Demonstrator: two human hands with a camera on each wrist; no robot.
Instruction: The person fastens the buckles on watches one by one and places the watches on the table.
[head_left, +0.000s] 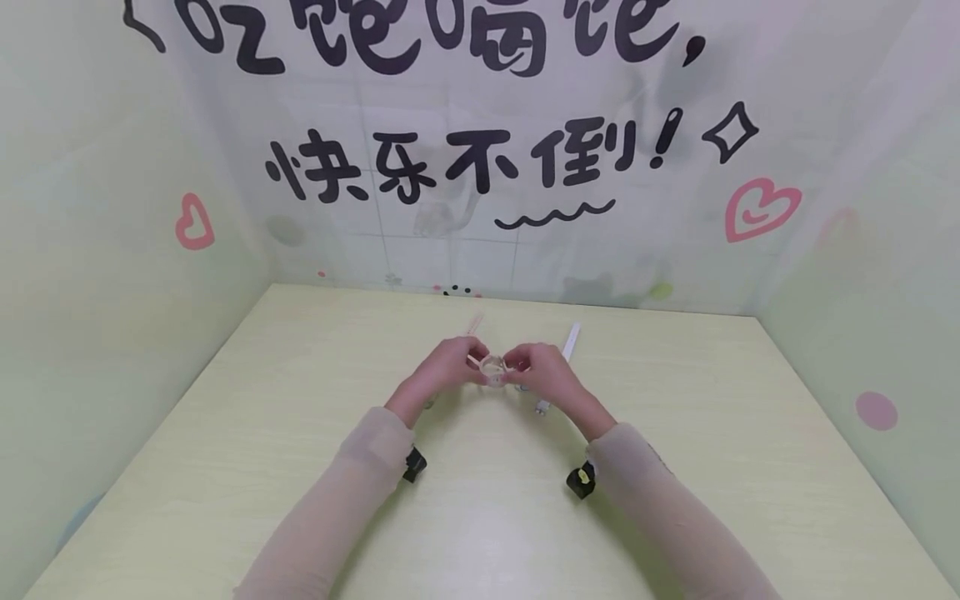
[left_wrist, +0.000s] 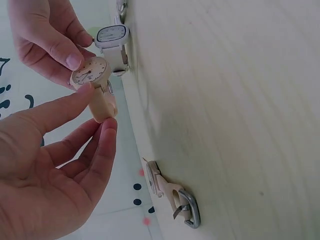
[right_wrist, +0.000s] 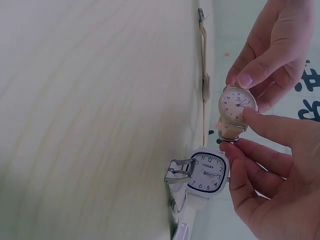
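Note:
A cream wristwatch with a round white dial [head_left: 493, 371] is held up off the table between both hands. My left hand [head_left: 448, 363] pinches it from the left, with thumb near the dial and fingertips at the strap [left_wrist: 102, 107]. From the other side my right hand [head_left: 547, 372] pinches the watch case, its thumb at the dial's edge [right_wrist: 237, 104]. Behind the right hand lies a white watch with a rounded-square, black-rimmed dial [right_wrist: 207, 172]. A pinkish-beige watch with a metal buckle [left_wrist: 170, 192] lies beyond the left hand, its dial seen nearly edge-on.
All of this is over a pale wood-grain table [head_left: 480, 517]. A printed backdrop [head_left: 450, 242] with black lettering stands along its back edge, with side panels at left and right. Black wrist cameras [head_left: 581, 481] sit under both sleeves.

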